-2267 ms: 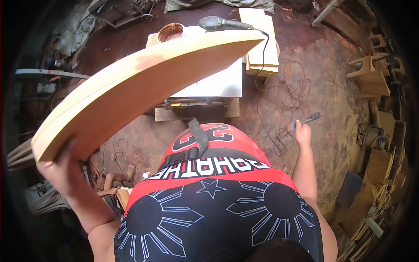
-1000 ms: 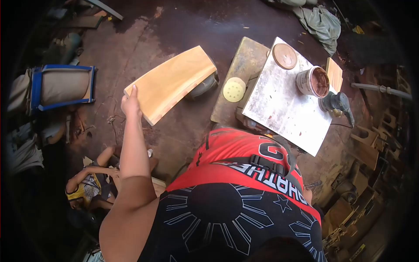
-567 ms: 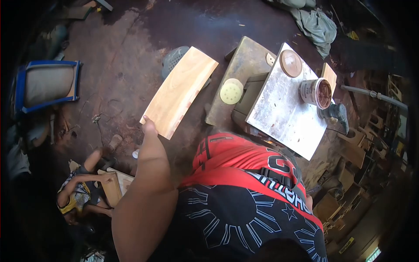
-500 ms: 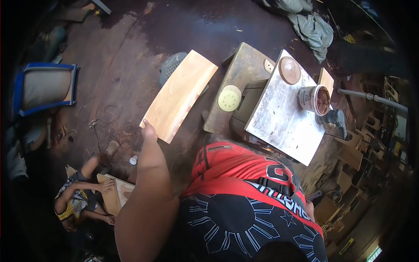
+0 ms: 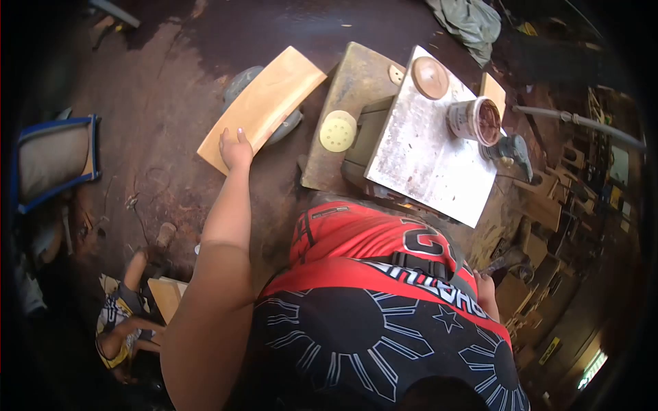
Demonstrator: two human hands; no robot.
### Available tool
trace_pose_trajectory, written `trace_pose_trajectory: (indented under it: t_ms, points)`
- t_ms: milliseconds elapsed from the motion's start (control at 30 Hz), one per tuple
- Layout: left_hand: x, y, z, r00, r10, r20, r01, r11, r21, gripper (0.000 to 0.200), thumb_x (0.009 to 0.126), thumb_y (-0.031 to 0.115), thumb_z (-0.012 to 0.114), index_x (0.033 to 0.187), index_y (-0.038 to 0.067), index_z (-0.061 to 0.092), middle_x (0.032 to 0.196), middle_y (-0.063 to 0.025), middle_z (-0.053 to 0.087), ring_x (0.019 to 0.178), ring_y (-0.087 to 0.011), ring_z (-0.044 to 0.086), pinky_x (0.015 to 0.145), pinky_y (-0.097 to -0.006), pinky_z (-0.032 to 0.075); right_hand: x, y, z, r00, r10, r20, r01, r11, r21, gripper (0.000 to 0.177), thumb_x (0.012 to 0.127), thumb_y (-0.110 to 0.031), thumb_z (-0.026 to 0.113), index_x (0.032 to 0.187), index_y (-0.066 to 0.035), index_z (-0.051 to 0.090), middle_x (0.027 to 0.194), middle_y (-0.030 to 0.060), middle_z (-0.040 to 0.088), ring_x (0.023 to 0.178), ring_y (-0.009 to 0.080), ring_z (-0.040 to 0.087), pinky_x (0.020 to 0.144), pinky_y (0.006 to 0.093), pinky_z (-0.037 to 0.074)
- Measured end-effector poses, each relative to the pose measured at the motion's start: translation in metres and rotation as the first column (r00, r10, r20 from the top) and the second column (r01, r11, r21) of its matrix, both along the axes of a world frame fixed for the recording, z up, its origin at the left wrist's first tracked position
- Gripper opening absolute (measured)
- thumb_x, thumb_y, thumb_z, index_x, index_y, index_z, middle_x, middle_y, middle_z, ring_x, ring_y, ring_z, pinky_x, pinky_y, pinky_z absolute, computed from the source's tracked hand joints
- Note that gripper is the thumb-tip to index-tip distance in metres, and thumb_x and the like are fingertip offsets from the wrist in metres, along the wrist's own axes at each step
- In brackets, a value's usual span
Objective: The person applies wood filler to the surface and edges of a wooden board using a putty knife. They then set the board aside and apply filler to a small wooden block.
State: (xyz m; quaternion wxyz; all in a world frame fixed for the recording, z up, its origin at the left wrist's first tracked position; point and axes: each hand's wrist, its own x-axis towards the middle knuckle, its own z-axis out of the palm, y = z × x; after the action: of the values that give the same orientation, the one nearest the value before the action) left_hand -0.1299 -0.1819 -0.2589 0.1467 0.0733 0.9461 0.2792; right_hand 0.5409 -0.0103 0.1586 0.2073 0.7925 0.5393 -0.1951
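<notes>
A curved wooden board (image 5: 274, 89) lies across a grey rounded support (image 5: 240, 85), which it partly covers. My left hand (image 5: 236, 147) rests on the board's near end with fingers spread over its top face. Low at my right side, my right hand (image 5: 486, 291) is partly hidden beside my clothing. Its fingers do not show well enough to tell what they hold. To the right of the board, a yellow sanding disc (image 5: 338, 131) is on a worn tabletop (image 5: 353, 85).
A pale panel (image 5: 425, 151) bears an open tub of brown paste (image 5: 474, 121) and a round brown lid (image 5: 430, 77). A power sander (image 5: 510, 156) is beside it. Another person (image 5: 123, 322) works at lower left. A blue-edged frame (image 5: 58, 161) stands left; wooden parts (image 5: 541, 205) are stacked right.
My left hand has gone from gripping the board's near corner to lying flat on its top. The board now rests lower on the support. A scraper-like tool by my right hand no longer shows clearly.
</notes>
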Motion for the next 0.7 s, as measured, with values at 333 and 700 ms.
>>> trace_pose_trajectory:
  t_ms: [333, 700]
  points:
    - [0.154, 0.176, 0.195, 0.589, -0.678, -0.440, 0.798, 0.575, 0.181, 0.073, 0.101, 0.046, 0.067, 0.155, 0.001, 0.052, 0.163, -0.0239, 0.047, 0.158, -0.0490, 0.028, 0.128, -0.0635, 0.018, 0.126, -0.052, -0.089, 0.977, -0.116, -0.178, 0.115, 0.993, -0.018, 0.051, 0.103, -0.040, 0.064, 0.097, 0.010, 0.074, 0.083, 0.0178, 0.074, 0.071, 0.0256, 0.072, 0.064, 0.0396, 0.056]
    - [0.486, 0.208, 0.278, -0.253, -0.956, 0.146, 0.922, -0.193, 0.334, 0.071, 0.105, 0.051, 0.057, 0.160, 0.007, 0.048, 0.164, -0.0343, 0.040, 0.155, -0.0490, 0.036, 0.128, -0.0526, 0.030, 0.274, -0.171, -0.124, 0.891, -0.380, -0.246, 0.384, 0.923, -0.035, 0.052, 0.102, -0.040, 0.066, 0.088, 0.008, 0.075, 0.075, 0.0190, 0.073, 0.074, 0.0282, 0.074, 0.067, 0.0437, 0.055]
